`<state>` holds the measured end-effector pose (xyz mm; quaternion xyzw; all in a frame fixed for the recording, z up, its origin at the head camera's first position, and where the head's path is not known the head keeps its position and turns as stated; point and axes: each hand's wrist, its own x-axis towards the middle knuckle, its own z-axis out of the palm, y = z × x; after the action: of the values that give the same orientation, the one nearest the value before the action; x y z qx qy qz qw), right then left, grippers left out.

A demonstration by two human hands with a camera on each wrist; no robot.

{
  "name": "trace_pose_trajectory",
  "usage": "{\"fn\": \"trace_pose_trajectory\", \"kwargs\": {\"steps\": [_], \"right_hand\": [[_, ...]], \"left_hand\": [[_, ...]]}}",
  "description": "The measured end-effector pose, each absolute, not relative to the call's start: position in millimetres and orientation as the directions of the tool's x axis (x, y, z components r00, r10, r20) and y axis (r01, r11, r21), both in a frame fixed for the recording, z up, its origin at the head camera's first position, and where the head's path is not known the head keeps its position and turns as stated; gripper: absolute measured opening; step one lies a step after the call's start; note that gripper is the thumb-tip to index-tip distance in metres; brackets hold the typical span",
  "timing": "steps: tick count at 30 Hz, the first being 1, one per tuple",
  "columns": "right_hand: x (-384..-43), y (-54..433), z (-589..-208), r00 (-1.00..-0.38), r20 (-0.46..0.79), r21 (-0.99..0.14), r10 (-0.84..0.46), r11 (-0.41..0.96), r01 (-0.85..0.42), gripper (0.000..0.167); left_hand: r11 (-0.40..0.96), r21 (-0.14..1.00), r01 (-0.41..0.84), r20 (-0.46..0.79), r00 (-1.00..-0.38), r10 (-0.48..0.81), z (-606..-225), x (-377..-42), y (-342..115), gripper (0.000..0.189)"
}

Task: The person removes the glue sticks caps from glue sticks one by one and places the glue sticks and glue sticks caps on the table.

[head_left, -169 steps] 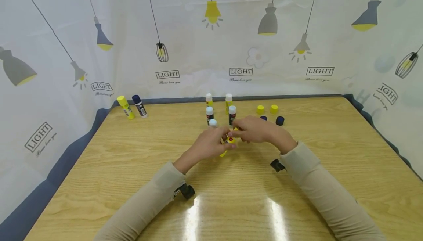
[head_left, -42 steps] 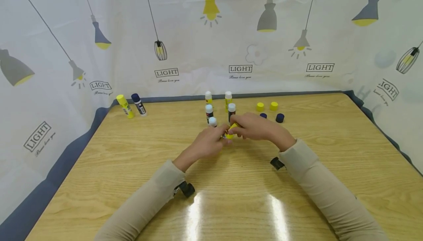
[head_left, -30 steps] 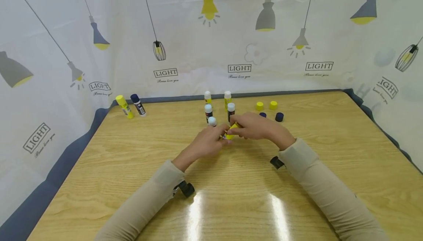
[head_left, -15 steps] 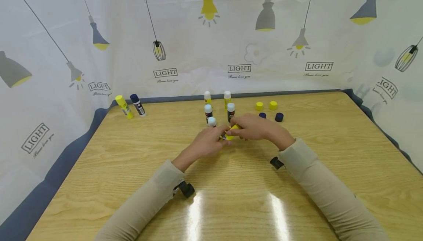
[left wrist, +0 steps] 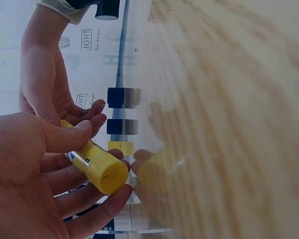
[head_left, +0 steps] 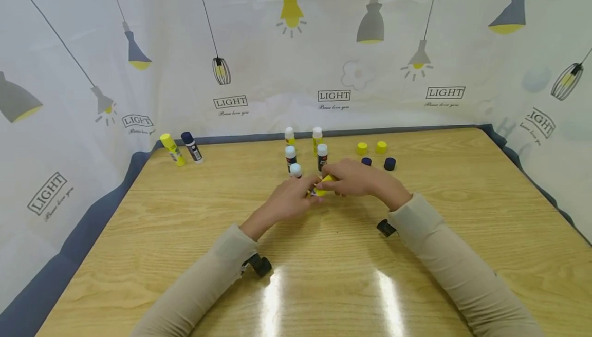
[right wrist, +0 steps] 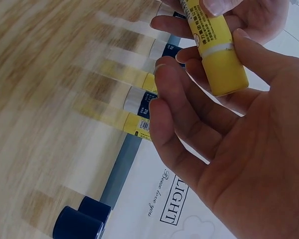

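Observation:
Near the table's middle, both hands are on one yellow glue stick (head_left: 325, 185), held tilted just above the wood. My left hand (head_left: 289, 198) grips its body, thumb on one side and fingers under it, as the left wrist view shows. My right hand (head_left: 358, 179) holds the yellow cap (right wrist: 225, 72) end, the thumb lying along it. A thin pale ring separates cap and body in the right wrist view. Just beyond my hands stand dark glue sticks with white tops, one (head_left: 296, 171) beside my left fingers and another (head_left: 322, 156) behind my right fingers.
Further back are another white-topped dark glue stick (head_left: 290, 157) and two white-topped yellow ones (head_left: 317, 139). Two loose yellow caps (head_left: 381, 147) and two navy caps (head_left: 390, 164) lie right. At the far left stand a capped yellow glue stick (head_left: 172, 149) and a navy one (head_left: 191, 147).
Since the oldest frame, the glue stick has turned in my hands: its red logo no longer faces up, and my right hand has closed on the cap. Over the last second the hands barely move.

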<state>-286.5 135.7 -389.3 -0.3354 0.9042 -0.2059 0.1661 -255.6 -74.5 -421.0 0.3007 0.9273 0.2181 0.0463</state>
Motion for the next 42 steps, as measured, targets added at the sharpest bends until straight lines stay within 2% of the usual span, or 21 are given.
{"fn": "trace_pose_trajectory", "kwargs": {"steps": [8,17,32,37,42], "right_hand": [[-286,135,-391,-0.729,-0.171,-0.471,-0.663,0.704,-0.531,0.027],[-285,134,-386,-0.717,-0.170,-0.475,-0.676,0.694,-0.541,0.030],[-281,134,-383,-0.708,-0.154,-0.489,-0.689,0.676,-0.552,0.022],[-282,135,-382,-0.708,-0.160,-0.520,-0.688,0.668,-0.532,0.026],[-285,139,-385,-0.738,-0.154,-0.505,-0.657,0.694,-0.513,0.041]], "left_hand": [[0.716,0.452,0.532,0.045,-0.815,0.577,-423,-257,-74,0.038],[0.650,0.560,0.513,0.029,-0.797,0.604,-422,-257,-75,0.034],[0.651,0.520,0.554,0.036,-0.775,0.631,-417,-257,-76,0.024],[0.643,0.526,0.556,0.021,-0.765,0.644,-414,-257,-78,0.026],[0.648,0.554,0.522,-0.005,-0.777,0.630,-411,-258,-79,0.037]]}}
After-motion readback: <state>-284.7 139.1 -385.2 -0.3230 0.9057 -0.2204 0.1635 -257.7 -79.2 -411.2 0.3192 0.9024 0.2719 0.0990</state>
